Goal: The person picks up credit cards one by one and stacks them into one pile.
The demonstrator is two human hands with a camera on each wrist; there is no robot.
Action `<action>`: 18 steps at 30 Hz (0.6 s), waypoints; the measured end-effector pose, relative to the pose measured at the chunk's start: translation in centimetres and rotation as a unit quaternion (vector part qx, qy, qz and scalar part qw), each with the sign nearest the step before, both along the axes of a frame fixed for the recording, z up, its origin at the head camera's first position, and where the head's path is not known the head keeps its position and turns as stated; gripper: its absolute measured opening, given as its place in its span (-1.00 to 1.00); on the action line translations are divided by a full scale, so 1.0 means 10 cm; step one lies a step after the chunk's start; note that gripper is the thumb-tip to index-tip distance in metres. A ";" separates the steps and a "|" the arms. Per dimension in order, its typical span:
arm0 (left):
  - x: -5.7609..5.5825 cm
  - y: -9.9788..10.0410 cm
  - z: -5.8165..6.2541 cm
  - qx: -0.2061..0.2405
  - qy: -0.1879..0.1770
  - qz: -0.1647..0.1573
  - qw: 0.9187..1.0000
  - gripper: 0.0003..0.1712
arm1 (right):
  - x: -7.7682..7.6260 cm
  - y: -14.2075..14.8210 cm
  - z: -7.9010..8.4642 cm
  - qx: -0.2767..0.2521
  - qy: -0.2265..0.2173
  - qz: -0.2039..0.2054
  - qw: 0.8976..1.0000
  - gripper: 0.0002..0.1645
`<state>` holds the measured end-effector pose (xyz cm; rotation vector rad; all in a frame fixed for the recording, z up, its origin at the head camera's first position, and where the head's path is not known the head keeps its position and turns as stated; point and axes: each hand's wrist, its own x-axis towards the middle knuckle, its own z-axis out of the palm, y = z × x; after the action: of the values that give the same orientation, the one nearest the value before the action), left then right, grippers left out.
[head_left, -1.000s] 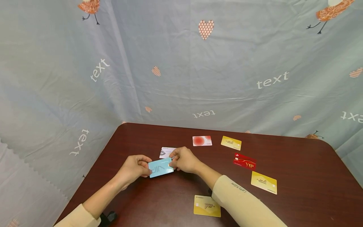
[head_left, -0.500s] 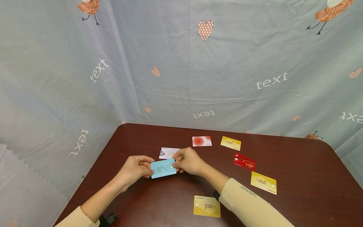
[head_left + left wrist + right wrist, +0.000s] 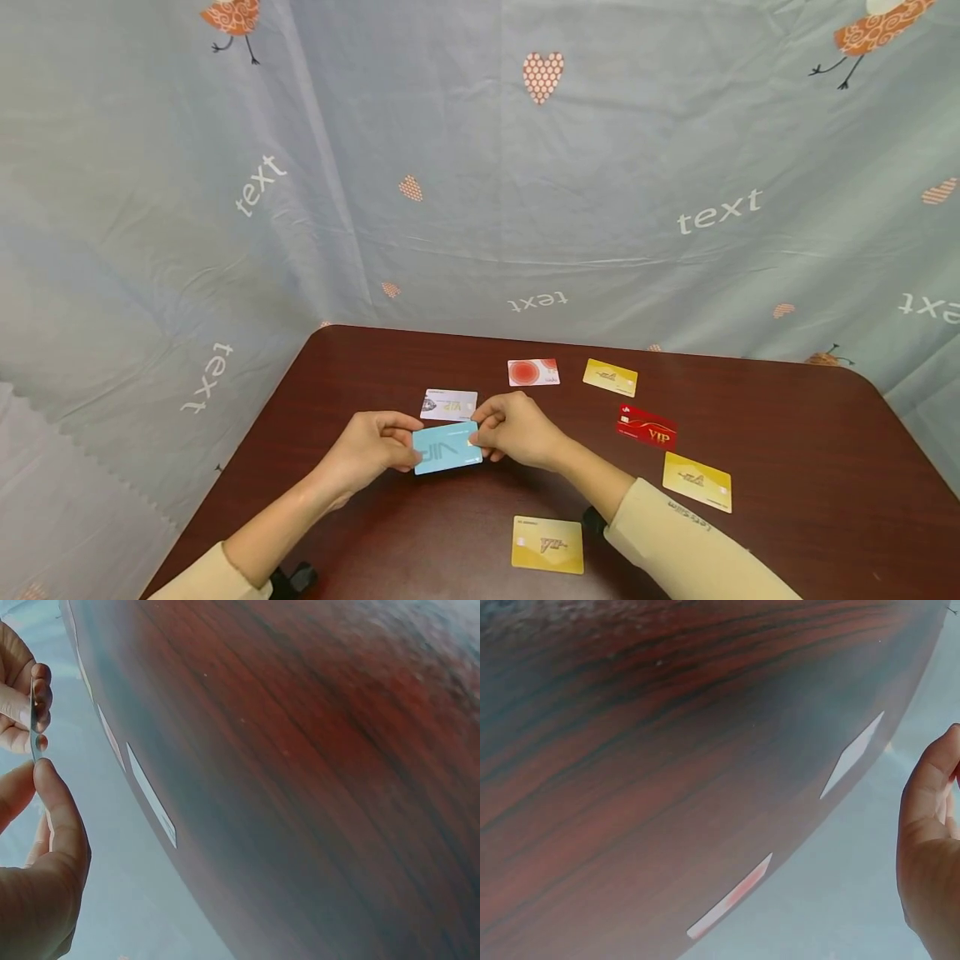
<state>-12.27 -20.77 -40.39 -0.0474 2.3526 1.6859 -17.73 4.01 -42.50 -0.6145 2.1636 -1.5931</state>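
A light blue VIP card point(image 3: 447, 447) is held up by its two short ends, its printed face toward the head camera. My left hand point(image 3: 370, 452) pinches the left end between thumb and fingers. At the other end my right hand point(image 3: 517, 432) pinches the upper right corner area. In the left wrist view the card point(image 3: 34, 724) appears edge-on between both hands. Just behind it on the table lies a white VIP card point(image 3: 449, 405). A gold card point(image 3: 547, 545) lies nearer to me, left of the right sleeve.
On the dark wooden table point(image 3: 360, 358), a white card with red circles point(image 3: 533, 372) and a yellow card point(image 3: 611, 377) lie at the back. A red VIP card point(image 3: 647, 427) and another yellow card point(image 3: 697, 482) are at the right. A patterned curtain point(image 3: 450, 233) hangs behind.
Both hands have shifted to the right with the blue card between them. The white VIP card, partly covered by the right hand before, now shows whole. The other cards stay put.
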 end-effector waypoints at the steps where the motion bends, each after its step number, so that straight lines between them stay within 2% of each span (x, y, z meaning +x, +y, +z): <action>1: 0.00 0.01 0.00 0.001 0.000 -0.002 1.000 -0.46 | 0.00 0.02 0.01 0.001 -0.001 -0.001 1.000 -0.79; 8: -0.01 0.09 0.01 0.014 -0.002 -0.018 1.000 -0.42 | 0.05 0.13 0.03 0.005 -0.004 -0.006 1.000 -0.85; 18: 0.00 0.19 0.00 0.033 -0.003 -0.046 0.998 -0.41 | 0.15 0.28 0.02 -0.008 -0.022 -0.017 1.000 -0.81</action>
<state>-12.25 -18.85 -40.38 0.0676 2.2575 1.7144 -16.25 6.84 -42.27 -0.5472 2.1417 -1.6282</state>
